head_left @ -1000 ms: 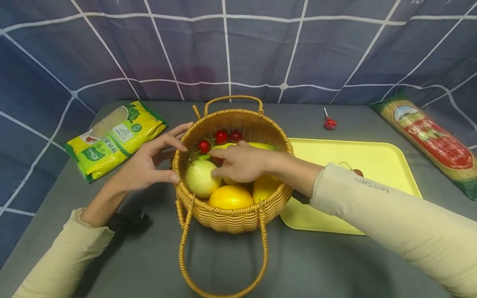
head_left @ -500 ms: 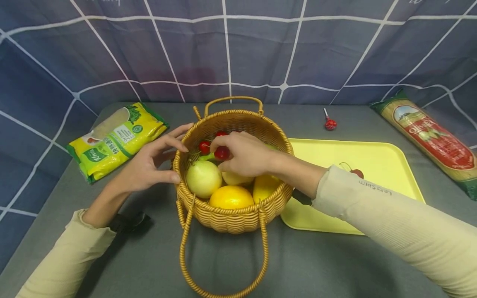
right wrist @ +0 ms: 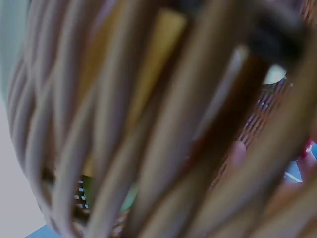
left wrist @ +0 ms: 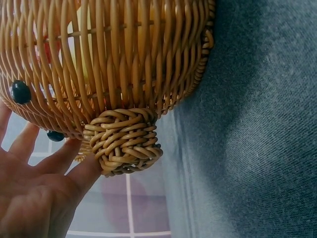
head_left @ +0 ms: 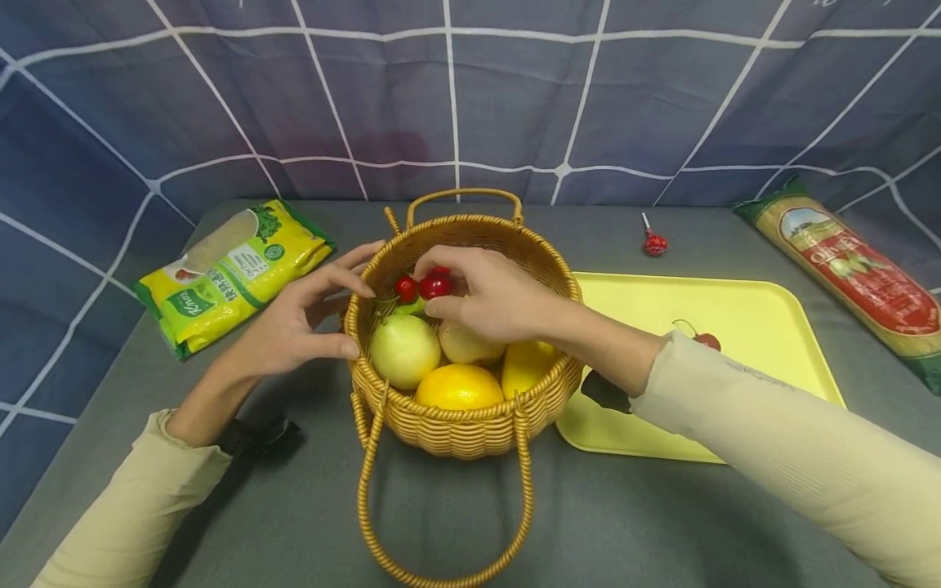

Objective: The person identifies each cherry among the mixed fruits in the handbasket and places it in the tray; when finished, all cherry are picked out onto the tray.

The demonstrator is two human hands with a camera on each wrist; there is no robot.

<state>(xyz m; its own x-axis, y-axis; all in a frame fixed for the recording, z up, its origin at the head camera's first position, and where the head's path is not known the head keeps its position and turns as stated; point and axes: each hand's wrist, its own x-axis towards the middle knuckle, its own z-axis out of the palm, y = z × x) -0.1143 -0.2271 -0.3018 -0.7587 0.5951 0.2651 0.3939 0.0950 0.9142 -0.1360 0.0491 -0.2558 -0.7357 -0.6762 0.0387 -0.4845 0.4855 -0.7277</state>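
Note:
In the head view, my right hand (head_left: pixel 503 294) reaches into a wicker basket (head_left: pixel 456 437) and pinches a dark red cherry (head_left: pixel 435 282) between thumb and forefinger. A brighter red cherry (head_left: pixel 405 288) lies just left of it. Below sit a pale green round fruit (head_left: pixel 404 351), a lemon (head_left: pixel 459 387), a yellow fruit (head_left: pixel 527 367) and a pale round fruit (head_left: pixel 466 345), partly under my hand. My left hand (head_left: pixel 297 318) touches the basket's left rim with spread fingers; in the left wrist view its thumb meets a woven knob (left wrist: pixel 126 141). The right wrist view is mostly blurred wicker.
A yellow tray (head_left: pixel 772 327) bearing a cherry (head_left: pixel 707 340) lies right of the basket. A lollipop (head_left: pixel 654 243) is behind it, a spaghetti pack (head_left: pixel 853 269) far right, a yellow-green Knorr bag (head_left: pixel 235 273) left. One basket handle (head_left: pixel 363 490) hangs forward.
My right hand reached down among the fruit, took hold of the dark red cherry and moved slightly up and away with it. My left hand stayed at the rim.

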